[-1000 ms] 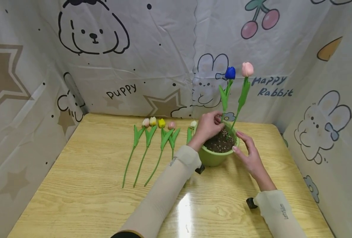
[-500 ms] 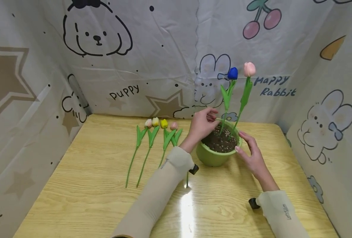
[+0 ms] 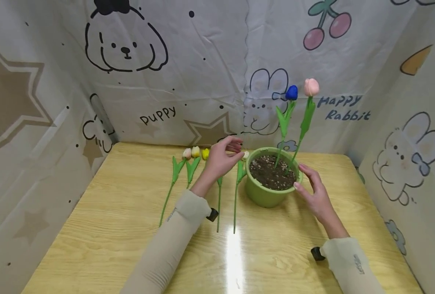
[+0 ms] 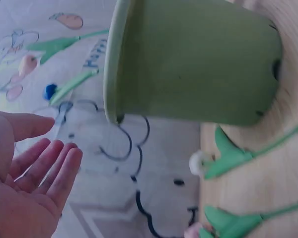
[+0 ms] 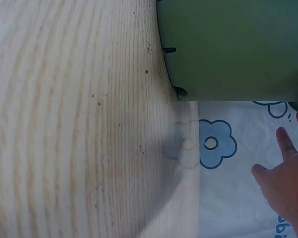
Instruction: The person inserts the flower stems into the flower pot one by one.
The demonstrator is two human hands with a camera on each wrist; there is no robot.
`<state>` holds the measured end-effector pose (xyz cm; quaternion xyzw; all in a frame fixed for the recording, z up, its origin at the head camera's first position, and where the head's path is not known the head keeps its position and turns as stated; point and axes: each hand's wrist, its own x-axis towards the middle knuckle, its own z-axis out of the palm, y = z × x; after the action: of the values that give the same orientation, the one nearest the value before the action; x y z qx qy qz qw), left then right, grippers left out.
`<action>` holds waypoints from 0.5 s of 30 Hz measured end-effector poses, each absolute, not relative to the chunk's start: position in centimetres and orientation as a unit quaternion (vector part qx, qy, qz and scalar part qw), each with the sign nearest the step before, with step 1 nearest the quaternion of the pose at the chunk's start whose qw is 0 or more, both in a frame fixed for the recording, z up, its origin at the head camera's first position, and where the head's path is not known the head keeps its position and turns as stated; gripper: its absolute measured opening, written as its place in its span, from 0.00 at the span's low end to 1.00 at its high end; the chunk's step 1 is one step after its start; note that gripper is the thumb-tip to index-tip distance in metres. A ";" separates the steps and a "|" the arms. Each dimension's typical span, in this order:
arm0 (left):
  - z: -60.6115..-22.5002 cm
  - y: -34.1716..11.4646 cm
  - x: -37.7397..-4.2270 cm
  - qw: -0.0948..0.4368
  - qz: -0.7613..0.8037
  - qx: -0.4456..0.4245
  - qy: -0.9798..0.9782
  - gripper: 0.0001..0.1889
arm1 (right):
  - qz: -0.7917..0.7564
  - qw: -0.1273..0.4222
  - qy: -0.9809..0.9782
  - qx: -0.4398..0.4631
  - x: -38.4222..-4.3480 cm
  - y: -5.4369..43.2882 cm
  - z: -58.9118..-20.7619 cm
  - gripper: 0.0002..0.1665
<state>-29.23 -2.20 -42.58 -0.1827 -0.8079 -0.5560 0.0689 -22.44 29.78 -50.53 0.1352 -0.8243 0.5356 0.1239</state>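
Note:
A green flowerpot filled with dark soil stands on the table. Two artificial tulips, one blue and one pink, rise upright from the soil. My left hand is left of the pot, above the lying tulips, with nothing between its fingers; the left wrist view shows the palm and loosely extended fingers. Against the pot's right rim rest the thumb and fingers of my right hand, fairly straight in the right wrist view. Beside the pot lies a white tulip.
Several more tulips lie left of the pot, among them a pale pink one, a white-and-yellow one and a yellow one. My left forearm partly covers their stems. A printed curtain encloses the wooden table at back and sides.
My left hand has released the blue tulip's stem, leaving it standing in the soil, and has moved left out of the pot. The right hand stays at the rim.

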 end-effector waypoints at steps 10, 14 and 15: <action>-45.5 -10.5 -27.0 0.047 -0.562 -0.144 -0.813 0.19 | 0.532 0.109 -0.830 0.129 -22.2 29.7 -50.4 0.37; -47.0 -14.4 -25.9 0.045 -0.563 -0.111 -0.818 0.20 | 0.532 0.111 -0.829 0.133 -22.4 29.8 -50.4 0.38; -47.4 -15.3 -25.5 0.044 -0.561 -0.103 -0.820 0.21 | 0.532 0.111 -0.829 0.132 -22.4 29.9 -50.4 0.38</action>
<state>-25.55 -15.27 -47.42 -0.1025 -0.8204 -0.5608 0.0443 -22.37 29.90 -50.36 0.1320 -0.8289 0.5322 0.1113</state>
